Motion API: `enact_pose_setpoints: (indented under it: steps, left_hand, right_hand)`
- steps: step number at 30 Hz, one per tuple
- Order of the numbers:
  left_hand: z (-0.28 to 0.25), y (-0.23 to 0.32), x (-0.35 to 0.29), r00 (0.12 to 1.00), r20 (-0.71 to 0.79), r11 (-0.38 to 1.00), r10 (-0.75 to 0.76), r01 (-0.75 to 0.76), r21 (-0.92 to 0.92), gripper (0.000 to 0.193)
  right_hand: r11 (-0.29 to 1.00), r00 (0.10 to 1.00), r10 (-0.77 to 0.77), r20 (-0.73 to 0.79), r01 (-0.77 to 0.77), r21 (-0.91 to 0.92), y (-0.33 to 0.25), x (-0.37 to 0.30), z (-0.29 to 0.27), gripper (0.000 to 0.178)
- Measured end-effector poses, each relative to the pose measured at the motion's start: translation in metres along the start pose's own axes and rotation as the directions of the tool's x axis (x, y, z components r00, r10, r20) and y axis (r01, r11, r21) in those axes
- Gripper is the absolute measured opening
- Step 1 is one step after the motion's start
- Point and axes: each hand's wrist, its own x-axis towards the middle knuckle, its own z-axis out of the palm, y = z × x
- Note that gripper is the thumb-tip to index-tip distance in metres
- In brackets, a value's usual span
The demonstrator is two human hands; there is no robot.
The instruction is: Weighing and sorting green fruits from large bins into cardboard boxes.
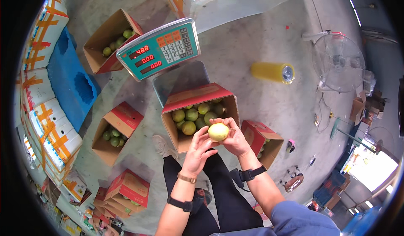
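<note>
**A:** Fruit [218, 131] is pale yellow-green and round, held just over the near edge of the open box [201, 117] on the scale [159, 49]. How would it handle?

**B:** Light and firm I'd guess, smooth skin, probably bruises if squeezed. Both hands are closed on it together: left hand [198, 149] cupping from below, right hand [235, 139] wrapping the far side. Grip round the middle, gently.

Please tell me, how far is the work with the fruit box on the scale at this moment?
Done: the red carton on the scale already holds many green fruits, roughly half full. In hand: both hands, left and right, hold one yellow-green fruit above the carton's edge. Left: space remains in the carton; other open cartons hold fruit too.
</note>
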Motion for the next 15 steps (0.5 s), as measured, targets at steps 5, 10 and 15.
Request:
enact_pose_setpoints:
  steps: [5,10,15]
  left_hand:
    - [0.008,-0.007,0.014,0.987,-0.099,0.973,0.127,-0.104,0.207,0.056]
    - [-0.019,-0.004,0.009,0.780,-0.209,0.376,0.590,-0.037,0.926,0.062]
    - [-0.069,-0.010,-0.031,0.623,-0.363,0.377,0.693,0.116,0.919,0.046]
  right_hand:
    - [0.982,1.000,0.016,-0.005,-0.017,-0.190,-0.014,-0.014,0.006,0.048]
    - [0.171,0.815,-0.462,-0.350,-0.305,-0.937,-0.032,-0.013,-0.028,0.047]
    - [-0.282,0.863,-0.281,-0.421,-0.493,-0.823,-0.022,0.018,-0.077,0.037]
